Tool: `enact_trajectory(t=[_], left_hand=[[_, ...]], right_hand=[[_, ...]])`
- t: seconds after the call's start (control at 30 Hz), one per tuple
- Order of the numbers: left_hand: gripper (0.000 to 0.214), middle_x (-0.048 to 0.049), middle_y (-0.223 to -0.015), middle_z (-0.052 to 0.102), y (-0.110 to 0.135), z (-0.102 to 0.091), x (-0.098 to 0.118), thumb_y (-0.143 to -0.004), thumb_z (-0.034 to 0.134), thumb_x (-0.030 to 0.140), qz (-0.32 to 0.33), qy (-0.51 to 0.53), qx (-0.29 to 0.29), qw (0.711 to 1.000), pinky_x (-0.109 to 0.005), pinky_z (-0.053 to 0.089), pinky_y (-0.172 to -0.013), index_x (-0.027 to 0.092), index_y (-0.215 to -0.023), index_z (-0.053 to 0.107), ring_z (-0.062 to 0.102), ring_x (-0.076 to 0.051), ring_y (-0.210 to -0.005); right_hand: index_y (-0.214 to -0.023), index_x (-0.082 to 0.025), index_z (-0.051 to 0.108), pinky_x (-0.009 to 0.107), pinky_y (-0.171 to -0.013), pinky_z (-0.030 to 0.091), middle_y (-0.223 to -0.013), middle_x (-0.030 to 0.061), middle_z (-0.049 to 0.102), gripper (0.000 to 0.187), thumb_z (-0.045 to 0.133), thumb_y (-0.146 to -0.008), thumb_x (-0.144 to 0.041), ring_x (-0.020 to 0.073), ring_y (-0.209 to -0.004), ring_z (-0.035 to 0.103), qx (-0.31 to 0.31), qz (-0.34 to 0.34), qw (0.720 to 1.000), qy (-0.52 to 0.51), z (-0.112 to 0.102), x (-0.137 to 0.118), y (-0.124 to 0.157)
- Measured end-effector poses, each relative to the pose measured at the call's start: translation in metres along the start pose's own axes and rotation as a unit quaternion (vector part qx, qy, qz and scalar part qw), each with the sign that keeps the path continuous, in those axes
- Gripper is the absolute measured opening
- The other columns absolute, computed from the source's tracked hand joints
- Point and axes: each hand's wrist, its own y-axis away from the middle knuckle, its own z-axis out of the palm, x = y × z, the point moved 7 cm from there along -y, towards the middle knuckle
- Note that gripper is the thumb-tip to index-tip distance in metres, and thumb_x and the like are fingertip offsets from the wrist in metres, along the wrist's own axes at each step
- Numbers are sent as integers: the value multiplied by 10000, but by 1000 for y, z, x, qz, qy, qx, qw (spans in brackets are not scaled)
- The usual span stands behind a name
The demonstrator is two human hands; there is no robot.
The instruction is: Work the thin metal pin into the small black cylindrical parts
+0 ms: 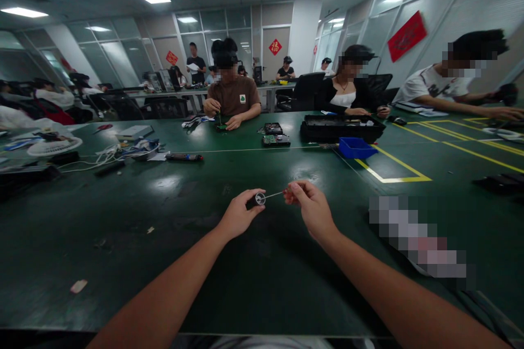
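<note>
My left hand (239, 214) is closed round a short black cylinder (256, 200), whose round end with a pale rim faces right. In my right hand (309, 204) is a thin screwdriver (273, 195), pinched at its handle, which the fingers mostly hide. Its slim metal shaft points left, with the tip at the cylinder's open end. How far the tip goes inside is too small to tell. Both hands are held above the green table (245, 294).
A blue tray (357, 148) and a black case (341, 130) stand ahead to the right. Opened hard drives (276, 140) lie mid-table. Cables (96, 159) and a black pen-shaped tool (184, 157) are at left. A blurred-out object (417, 237) lies right. Co-workers sit opposite.
</note>
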Motion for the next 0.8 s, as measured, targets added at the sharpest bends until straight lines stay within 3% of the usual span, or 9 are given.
enact_trajectory(t=[0.47, 0.6, 0.7, 0.8], left_hand=[[402, -43, -1207, 661, 0, 2, 3, -838, 672, 150, 23, -1, -3, 1000, -416, 406, -1063, 248, -1226, 636, 590, -226, -1157], [401, -48, -1179, 663, 0, 2, 3, -843, 672, 151, 20, -15, -4, 1000, -416, 428, -1029, 250, -1230, 635, 598, -227, -1124], [407, -47, -1176, 660, 0, 1, 2, -842, 678, 147, 25, -33, -2, 999, -411, 435, -1012, 258, -1231, 639, 594, -227, -1121], [409, -41, -1176, 663, 0, 1, 0, -837, 686, 138, 35, -45, -3, 998, -406, 432, -1011, 267, -1223, 645, 589, -227, -1128]], right_hand=[[-856, -203, 642, 330, -663, 504, -785, 33, 676, 275, 629, -852, -477, 171, -687, 610, 25, 10, 1000, 10, -3, -1, -1], [-826, -200, 650, 305, -612, 459, -719, 20, 659, 310, 611, -869, -504, 160, -639, 582, 23, -14, 995, 101, -5, -11, 1], [-689, -202, 615, 281, -505, 359, -559, -15, 567, 367, 644, -841, -535, 140, -519, 488, 22, -31, 977, 208, -5, -22, 5], [-759, -202, 640, 283, -533, 385, -619, -4, 607, 291, 626, -865, -472, 151, -556, 527, -4, -74, 971, 226, 1, -31, 9]])
